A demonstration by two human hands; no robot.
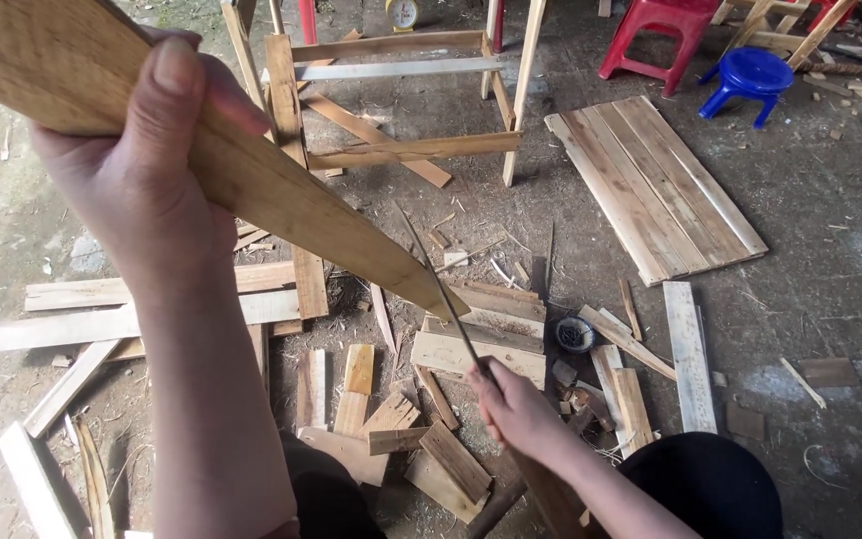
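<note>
hands: L [142, 170] grips wood plank [281, 200] held high | R [521, 409] grips blade [441, 289], edge at plank tip

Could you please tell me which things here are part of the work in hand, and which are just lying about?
In use:
- left hand gripping the tapered plank
- right hand holding the long blade against the plank's tip

Lying about:
- board panel
- wooden frame
- red stool
- blue stool
- wood offcuts
</note>
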